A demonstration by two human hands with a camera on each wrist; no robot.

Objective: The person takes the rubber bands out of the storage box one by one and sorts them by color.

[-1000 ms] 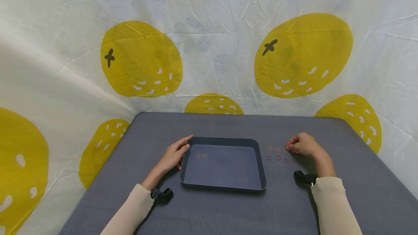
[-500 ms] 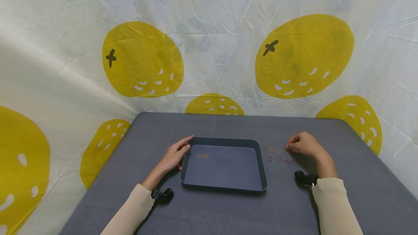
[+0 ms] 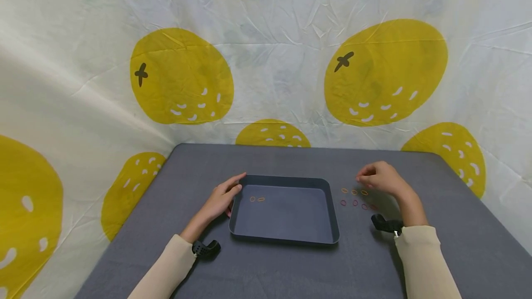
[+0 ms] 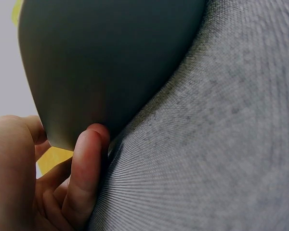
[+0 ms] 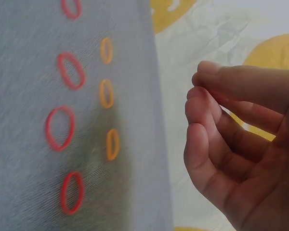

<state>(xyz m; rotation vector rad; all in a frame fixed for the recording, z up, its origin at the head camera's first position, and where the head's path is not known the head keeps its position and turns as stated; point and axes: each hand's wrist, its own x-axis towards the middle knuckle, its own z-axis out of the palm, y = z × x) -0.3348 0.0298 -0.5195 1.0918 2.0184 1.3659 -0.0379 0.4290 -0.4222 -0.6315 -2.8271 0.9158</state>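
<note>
My left hand (image 3: 220, 200) holds the dark grey baking tray (image 3: 287, 241) by its far left corner. In the left wrist view, fingertips (image 4: 89, 149) touch the outside of the tray wall (image 4: 111, 57). Two orange rubber bands (image 3: 256, 199) lie inside the tray at the left. To the tray's right, three orange rubber bands (image 3: 354, 192) form a row, with red rubber bands (image 3: 355, 203) in a row nearer me. My right hand (image 3: 381, 178) is raised just beyond the orange row, fingers loosely bent; nothing shows between its fingertips (image 5: 197, 101).
A grey cloth (image 3: 291, 271) covers the table. Behind and beside it hangs a white sheet (image 3: 274, 82) printed with yellow fruit. Each wrist carries a black camera mount (image 3: 206, 249).
My right hand has let go of the rightmost orange rubber band and risen up and slightly left, leaving that band in its row. The left hand and tray stay put.
</note>
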